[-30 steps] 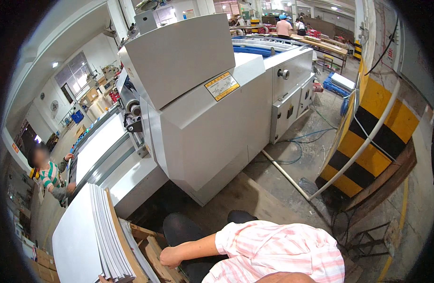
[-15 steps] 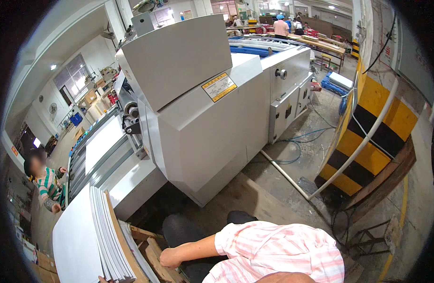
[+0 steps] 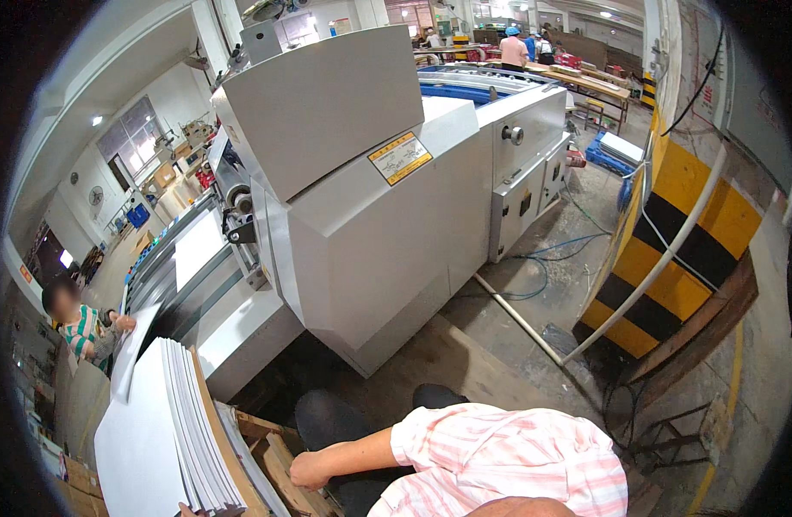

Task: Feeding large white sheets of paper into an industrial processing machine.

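My right hand point(image 3: 310, 470) is curled into a fist at the wooden pallet boards point(image 3: 285, 465), near the bottom of the view. Whatever its fingers may hold is hidden. Of my left hand point(image 3: 186, 510), only fingertips show, at the lower edge of a tall stack of white sheets point(image 3: 142, 444). Brown board point(image 3: 219, 431) lines the stack's right side. On the far side of the stack, a co-worker in a green-striped top point(image 3: 87, 327) holds up the end of a white sheet point(image 3: 136, 349).
A large grey machine point(image 3: 387, 250) stands ahead, with a white sheet point(image 3: 198, 250) on its feed bed. A yellow-and-black striped pillar point(image 3: 663, 250), bent pipe point(image 3: 525, 320) and blue hoses point(image 3: 542, 271) are on the right. People work at far tables point(image 3: 585, 82).
The co-worker's hands have come up, lifting the end of a white sheet beside the stack. The sheet on the feed bed has moved toward the machine. My hands look nearly unmoved.
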A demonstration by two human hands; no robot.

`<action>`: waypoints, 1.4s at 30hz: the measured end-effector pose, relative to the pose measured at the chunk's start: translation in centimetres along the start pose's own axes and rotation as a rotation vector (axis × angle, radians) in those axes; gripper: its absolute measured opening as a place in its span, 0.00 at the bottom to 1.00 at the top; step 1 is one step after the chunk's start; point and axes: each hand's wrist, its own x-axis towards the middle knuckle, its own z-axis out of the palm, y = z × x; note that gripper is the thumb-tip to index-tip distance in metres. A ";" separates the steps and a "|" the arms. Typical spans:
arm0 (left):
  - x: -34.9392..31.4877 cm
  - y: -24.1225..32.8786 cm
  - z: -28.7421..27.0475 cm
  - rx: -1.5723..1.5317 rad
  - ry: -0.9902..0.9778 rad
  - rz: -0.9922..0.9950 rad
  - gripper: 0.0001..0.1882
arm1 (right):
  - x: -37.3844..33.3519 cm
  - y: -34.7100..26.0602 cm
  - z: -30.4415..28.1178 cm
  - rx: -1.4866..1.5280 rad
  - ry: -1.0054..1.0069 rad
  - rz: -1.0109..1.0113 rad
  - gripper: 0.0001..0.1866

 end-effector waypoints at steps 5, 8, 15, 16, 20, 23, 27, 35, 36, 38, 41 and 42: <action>1.3 -1.2 0.0 -0.013 -0.085 -0.084 0.15 | -0.2 -0.1 0.0 -0.033 -0.003 -0.007 0.14; 4.6 -3.9 -0.2 0.042 -0.140 -0.059 0.16 | 0.3 -0.6 -0.3 -0.013 0.003 0.000 0.14; 5.9 -6.4 0.8 -0.065 -0.154 -0.128 0.16 | -0.1 0.0 0.1 -0.006 -0.002 -0.012 0.15; 6.6 -7.0 0.4 -0.111 -0.185 -0.083 0.16 | 0.2 -0.2 -0.1 -0.012 -0.008 -0.022 0.16; 7.3 -7.8 0.2 0.011 -0.238 0.030 0.17 | 0.5 -0.3 -0.3 -0.017 -0.028 -0.025 0.16; 6.9 -7.1 0.9 0.017 -0.132 -0.019 0.17 | 0.7 0.0 0.0 -0.017 -0.063 -0.037 0.16; 5.9 -6.0 0.5 0.177 -0.148 -0.017 0.18 | 0.8 -0.4 0.2 -0.016 -0.064 -0.055 0.15; 4.6 -4.2 -0.1 0.361 -0.110 0.121 0.16 | 1.6 -1.4 0.2 0.040 0.021 -0.137 0.15; 4.6 -4.0 0.0 0.221 -0.114 0.050 0.16 | 1.6 -1.3 0.2 0.042 0.039 -0.133 0.14; 4.1 -3.7 -0.4 -0.069 -0.082 -0.080 0.17 | 1.6 -1.4 0.1 0.043 0.058 -0.127 0.14; -0.6 -0.6 -0.7 -0.579 -0.047 -0.083 0.21 | 0.8 -1.1 -0.1 0.055 0.046 -0.106 0.14; -0.3 -0.7 -1.0 -0.579 -0.038 -0.083 0.21 | 1.0 -1.3 -0.1 0.035 0.011 -0.108 0.13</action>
